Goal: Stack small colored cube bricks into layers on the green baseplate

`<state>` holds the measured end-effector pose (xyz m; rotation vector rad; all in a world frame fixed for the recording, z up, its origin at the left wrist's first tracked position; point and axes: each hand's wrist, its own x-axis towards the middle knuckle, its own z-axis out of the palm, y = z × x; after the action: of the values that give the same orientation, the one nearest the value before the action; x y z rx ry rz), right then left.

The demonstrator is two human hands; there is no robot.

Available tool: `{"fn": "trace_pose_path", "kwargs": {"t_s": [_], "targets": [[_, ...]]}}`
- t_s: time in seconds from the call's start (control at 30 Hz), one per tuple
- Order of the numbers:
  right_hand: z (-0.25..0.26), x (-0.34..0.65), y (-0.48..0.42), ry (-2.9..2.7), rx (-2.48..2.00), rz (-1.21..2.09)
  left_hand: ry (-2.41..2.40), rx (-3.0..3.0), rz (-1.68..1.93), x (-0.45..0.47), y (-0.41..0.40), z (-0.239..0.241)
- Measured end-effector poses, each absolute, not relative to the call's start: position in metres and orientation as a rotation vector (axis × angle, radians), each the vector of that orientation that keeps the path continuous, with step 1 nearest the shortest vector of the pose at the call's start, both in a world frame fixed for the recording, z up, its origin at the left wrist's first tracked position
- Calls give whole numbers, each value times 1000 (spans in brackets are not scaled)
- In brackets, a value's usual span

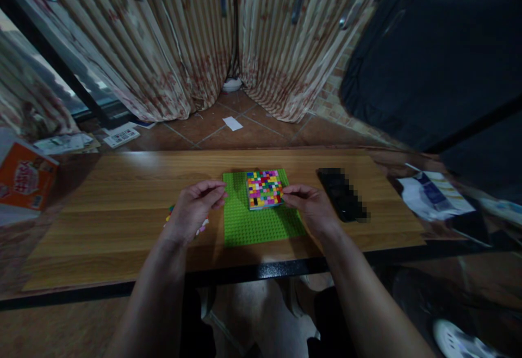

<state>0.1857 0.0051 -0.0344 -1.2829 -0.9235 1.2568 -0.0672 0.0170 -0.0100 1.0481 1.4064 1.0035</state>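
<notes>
A green studded baseplate (240, 227) lies on the wooden table. On its back right part sits a block of small multicoloured building bricks (265, 188), with a dark gap near its front left corner. My right hand (312, 206) is closed in a pinch at the right edge of this block; whatever is between the fingertips is too small to make out. My left hand (198, 206) hovers by the baseplate's left edge, thumb and forefinger pinched together. Anything they hold is hidden. Partly behind that hand, a pile of loose bricks (202, 227) lies on the table.
A black phone-like object (342, 194), partly pixelated, lies right of the baseplate. The table (122, 200) has a dark front edge. An orange and white box (26, 176) stands at the left, papers (436, 192) lie at the right, and curtains (163, 48) hang behind.
</notes>
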Motion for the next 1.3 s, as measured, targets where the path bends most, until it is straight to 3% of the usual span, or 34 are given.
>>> {"fn": "trace_pose_path", "kwargs": {"t_s": [0.5,0.7,0.87,1.3], "targets": [[-41,186,5,-711,-1243,1400,1432,1059,1082,-84,19,-9],[-40,187,4,-735,-1270,1403,1714,1248,1141,-119,25,-15],[-38,191,4,-783,-1317,1307,2070,1599,747,-149,23,-18],[-28,184,1,-830,-1307,1173,1850,2180,384,-114,24,-25]]}}
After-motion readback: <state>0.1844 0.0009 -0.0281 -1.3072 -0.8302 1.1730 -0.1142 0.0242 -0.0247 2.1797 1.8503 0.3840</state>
